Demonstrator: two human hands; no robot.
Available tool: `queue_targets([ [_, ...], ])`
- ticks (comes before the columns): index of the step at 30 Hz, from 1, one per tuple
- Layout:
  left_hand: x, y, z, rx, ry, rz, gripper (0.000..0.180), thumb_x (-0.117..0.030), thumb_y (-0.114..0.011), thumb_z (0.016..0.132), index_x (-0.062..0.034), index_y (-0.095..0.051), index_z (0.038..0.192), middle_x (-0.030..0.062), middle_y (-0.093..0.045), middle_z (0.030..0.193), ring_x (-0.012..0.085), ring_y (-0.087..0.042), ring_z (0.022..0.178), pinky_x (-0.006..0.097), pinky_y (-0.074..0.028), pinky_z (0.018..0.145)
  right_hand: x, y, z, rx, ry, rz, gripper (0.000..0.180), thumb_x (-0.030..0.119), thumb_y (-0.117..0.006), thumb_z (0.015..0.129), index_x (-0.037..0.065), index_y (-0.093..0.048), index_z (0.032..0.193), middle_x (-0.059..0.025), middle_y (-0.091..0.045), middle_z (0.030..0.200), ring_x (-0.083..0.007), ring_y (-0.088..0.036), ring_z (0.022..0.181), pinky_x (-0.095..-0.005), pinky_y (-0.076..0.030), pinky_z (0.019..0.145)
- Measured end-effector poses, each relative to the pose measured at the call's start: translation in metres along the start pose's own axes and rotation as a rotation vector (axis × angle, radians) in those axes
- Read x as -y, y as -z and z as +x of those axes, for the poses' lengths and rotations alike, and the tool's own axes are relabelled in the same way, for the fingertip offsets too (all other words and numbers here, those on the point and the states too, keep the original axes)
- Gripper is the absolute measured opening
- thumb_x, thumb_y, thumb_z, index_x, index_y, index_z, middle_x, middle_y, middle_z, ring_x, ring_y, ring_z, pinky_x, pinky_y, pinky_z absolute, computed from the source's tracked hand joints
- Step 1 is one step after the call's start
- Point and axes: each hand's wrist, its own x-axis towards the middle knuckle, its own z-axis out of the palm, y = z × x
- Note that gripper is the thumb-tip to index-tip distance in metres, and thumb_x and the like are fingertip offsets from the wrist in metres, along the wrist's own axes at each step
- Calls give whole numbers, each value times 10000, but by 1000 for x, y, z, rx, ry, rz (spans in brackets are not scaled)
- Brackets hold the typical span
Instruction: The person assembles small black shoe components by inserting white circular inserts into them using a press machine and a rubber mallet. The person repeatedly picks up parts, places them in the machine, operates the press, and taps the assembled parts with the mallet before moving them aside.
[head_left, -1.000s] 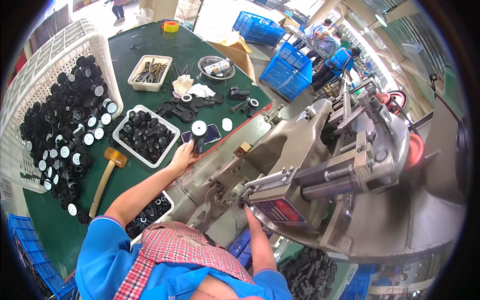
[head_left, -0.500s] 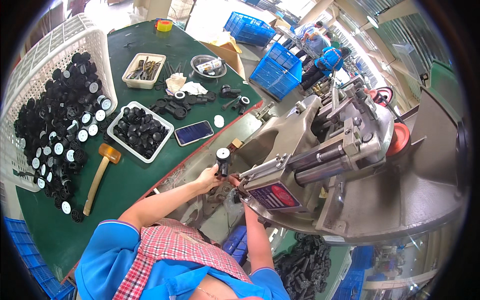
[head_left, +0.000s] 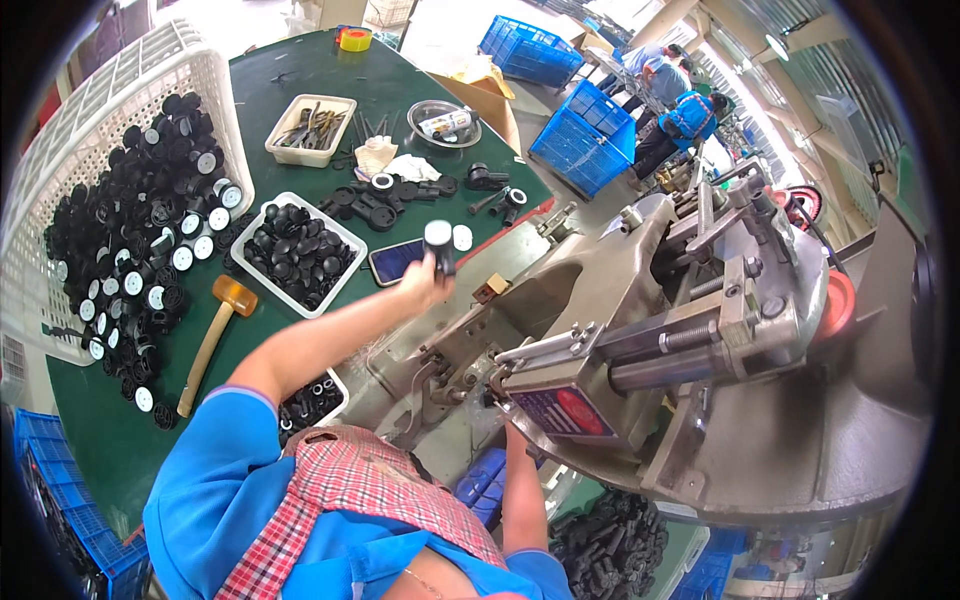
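Note:
My left hand [head_left: 425,284] is closed around a black plastic caster part [head_left: 440,262] topped with a white round disc. It holds the part up over the table's edge, just right of the phone [head_left: 390,265]. My right forearm [head_left: 522,490] reaches up under the head of a large grey-brown metal machine [head_left: 570,365]. The machine hides that hand's fingers, so whatever they hold is out of sight. Near the forearm, below the machine, is a heap of black plastic parts [head_left: 610,535].
On the green table [head_left: 330,75] stand a white basket [head_left: 232,130] of black wheels, a white tray [head_left: 352,275] of black caps and a mallet [head_left: 205,350]. Farther back are a tool tray [head_left: 285,155] and a metal bowl [head_left: 470,138]. Blue crates [head_left: 585,160] and people lie beyond.
My left hand has lifted the caster part away from the machine, up and toward the phone. My right hand has slipped from sight behind the machine head. The whole view has shifted slightly.

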Motion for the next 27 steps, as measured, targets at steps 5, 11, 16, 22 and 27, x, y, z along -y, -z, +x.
queue_targets([
  [5, -148, -140, 71, 18, -493, 261, 424, -434, -431, 1017, -23, -495, 941, 146, -593, 908, 229, -611, 719, 367, -529, 580, -9, -44, -4, -24, -14, -99, 525, 289, -765, 757, 85, -617, 1218, -190, -621, 1217, -385, -559, 1125, -475, -421, 987],
  [11, -99, -72, 57, 32, -409, 290, 364, -377, -443, 1013, -43, -503, 879, 55, -494, 681, 173, -519, 540, 297, -498, 497, -20, -54, -32, -25, -59, -117, 530, 292, -766, 752, 83, -617, 1216, -194, -619, 1218, -395, -554, 1130, -481, -416, 992],
  [16, -50, 2, -36, 44, -308, 461, 377, -388, -463, 1018, -16, -523, 1033, 85, -610, 912, 216, -659, 782, 328, -567, 708, -27, -50, -45, -38, -80, -128, 534, 294, -767, 748, 82, -617, 1215, -198, -617, 1219, -402, -550, 1134, -487, -412, 996],
  [22, -43, 88, -112, 220, -326, 777, 336, -371, -461, 1031, -48, -548, 1007, 49, -614, 951, 134, -618, 793, 278, -514, 707, -35, -59, -38, -99, -40, -107, 539, 297, -768, 743, 81, -617, 1214, -203, -615, 1220, -411, -546, 1139, -493, -408, 1001],
  [27, -9, 101, -185, 273, -376, 955, 290, -296, -434, 1051, -29, -544, 1018, 17, -562, 918, 99, -563, 817, 275, -502, 765, -42, -73, -21, -134, -15, -25, 544, 300, -769, 739, 80, -616, 1212, -207, -614, 1221, -419, -542, 1144, -499, -404, 1005],
])
